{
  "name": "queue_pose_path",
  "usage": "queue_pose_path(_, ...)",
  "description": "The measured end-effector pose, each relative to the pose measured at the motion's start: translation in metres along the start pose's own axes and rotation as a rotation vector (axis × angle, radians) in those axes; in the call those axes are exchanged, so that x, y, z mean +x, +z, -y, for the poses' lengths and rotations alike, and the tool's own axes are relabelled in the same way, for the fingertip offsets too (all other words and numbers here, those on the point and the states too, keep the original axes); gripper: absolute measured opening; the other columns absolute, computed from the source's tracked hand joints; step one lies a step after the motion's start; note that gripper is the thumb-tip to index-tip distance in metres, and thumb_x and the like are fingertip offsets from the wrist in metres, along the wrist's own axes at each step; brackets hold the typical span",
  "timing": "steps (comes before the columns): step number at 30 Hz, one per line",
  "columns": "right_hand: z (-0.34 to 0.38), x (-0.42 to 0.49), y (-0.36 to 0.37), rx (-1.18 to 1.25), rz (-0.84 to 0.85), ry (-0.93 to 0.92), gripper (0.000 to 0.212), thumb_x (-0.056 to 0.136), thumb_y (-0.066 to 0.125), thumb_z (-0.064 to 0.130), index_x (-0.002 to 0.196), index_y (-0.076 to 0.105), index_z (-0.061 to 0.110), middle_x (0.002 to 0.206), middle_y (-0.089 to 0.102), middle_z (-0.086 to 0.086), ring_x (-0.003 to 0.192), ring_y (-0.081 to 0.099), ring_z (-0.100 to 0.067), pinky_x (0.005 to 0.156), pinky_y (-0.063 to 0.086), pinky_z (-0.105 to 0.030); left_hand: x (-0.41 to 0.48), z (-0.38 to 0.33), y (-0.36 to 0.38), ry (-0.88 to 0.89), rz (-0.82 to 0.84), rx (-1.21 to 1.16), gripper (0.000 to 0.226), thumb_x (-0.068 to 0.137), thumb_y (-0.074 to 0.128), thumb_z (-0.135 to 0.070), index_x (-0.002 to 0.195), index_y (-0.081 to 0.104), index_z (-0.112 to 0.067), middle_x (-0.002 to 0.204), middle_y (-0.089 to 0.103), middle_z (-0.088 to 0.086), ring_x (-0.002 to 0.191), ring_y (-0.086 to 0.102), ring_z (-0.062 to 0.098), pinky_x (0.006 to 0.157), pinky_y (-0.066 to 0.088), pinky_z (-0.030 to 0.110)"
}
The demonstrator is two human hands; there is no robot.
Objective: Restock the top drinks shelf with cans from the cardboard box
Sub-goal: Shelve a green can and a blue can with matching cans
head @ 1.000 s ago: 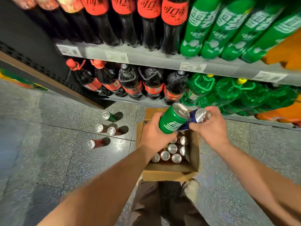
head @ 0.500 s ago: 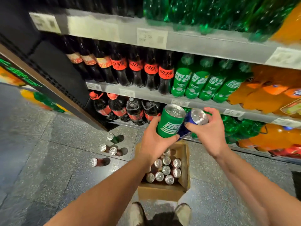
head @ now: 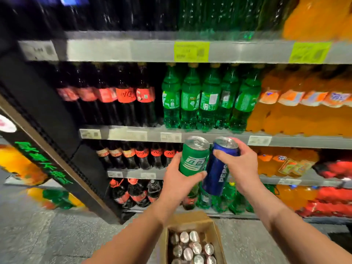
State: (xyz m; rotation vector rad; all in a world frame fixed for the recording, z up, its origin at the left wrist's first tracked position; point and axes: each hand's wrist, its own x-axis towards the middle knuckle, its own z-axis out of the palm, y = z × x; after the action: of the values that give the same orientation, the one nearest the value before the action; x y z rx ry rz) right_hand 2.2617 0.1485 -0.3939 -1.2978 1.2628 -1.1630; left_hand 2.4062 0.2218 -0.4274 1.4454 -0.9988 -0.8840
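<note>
Above the cardboard box (head: pixel 190 220), cut off below, the left grip (head: pixel 177 184) curls round a green can (head: pixel 193 157), the right grip (head: pixel 242 168) round a blue can (head: pixel 217 174) beside it.

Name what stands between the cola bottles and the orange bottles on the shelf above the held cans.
A row of green soda bottles fills that stretch, shown in the head view.

A shop's drinks aisle: shelves (head: pixel 190 51) of soda bottles (head: pixel 190 98) with price tags (head: pixel 191 51) on their edges.
</note>
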Motion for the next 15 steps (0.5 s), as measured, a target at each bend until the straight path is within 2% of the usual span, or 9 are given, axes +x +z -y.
queue_pose_path(4, 0.048, -0.01, 0.001, 0.025, -0.013, -0.074, 0.047, 0.069, 0.081, 0.004, 0.11, 0.064, 0.02, 0.092, 0.07, 0.004, 0.078, 0.065, -0.01, 0.068, 0.051, -0.024, 0.003, -0.04, -0.008, 0.065, 0.035, -0.032, 0.049, 0.066, 0.084, -0.002, 0.099, 0.06, -0.029, 0.095, 0.071, -0.009, 0.085, 0.067, 0.0, 0.076, 0.052, 0.016)
queue_pose_path(7, 0.08, -0.016, -0.002, 0.045, -0.028, -0.118, 0.048, 0.07, 0.08, 0.003, 0.112, 0.062, 0.019, 0.093, 0.069, 0.007, 0.078, 0.064, -0.007, 0.066, 0.05, -0.021, 0.001, -0.069, -0.014, 0.092, 0.078, -0.032, 0.05, 0.058, 0.088, -0.017, 0.098, 0.061, -0.029, 0.095, 0.072, -0.008, 0.086, 0.069, 0.003, 0.078, 0.054, 0.021)
queue_pose_path(11, 0.125, -0.018, -0.018, 0.096, -0.067, -0.155, 0.051, 0.071, 0.08, 0.002, 0.115, 0.061, 0.019, 0.089, 0.067, 0.009, 0.074, 0.063, -0.008, 0.068, 0.052, -0.025, 0.0, -0.111, -0.016, 0.129, 0.15, -0.035, 0.046, 0.064, 0.086, -0.009, 0.098, 0.06, -0.028, 0.094, 0.073, -0.009, 0.086, 0.069, 0.003, 0.08, 0.054, 0.022)
queue_pose_path(15, 0.166, -0.016, -0.042, 0.099, -0.095, -0.183, 0.066, 0.067, 0.084, 0.01, 0.128, 0.059, 0.014, 0.104, 0.069, -0.002, 0.087, 0.067, -0.018, 0.08, 0.056, -0.037, -0.001, -0.153, -0.006, 0.185, 0.136, -0.041, 0.053, 0.058, 0.087, -0.016, 0.105, 0.063, -0.023, 0.097, 0.073, -0.007, 0.09, 0.069, 0.01, 0.083, 0.054, 0.025)
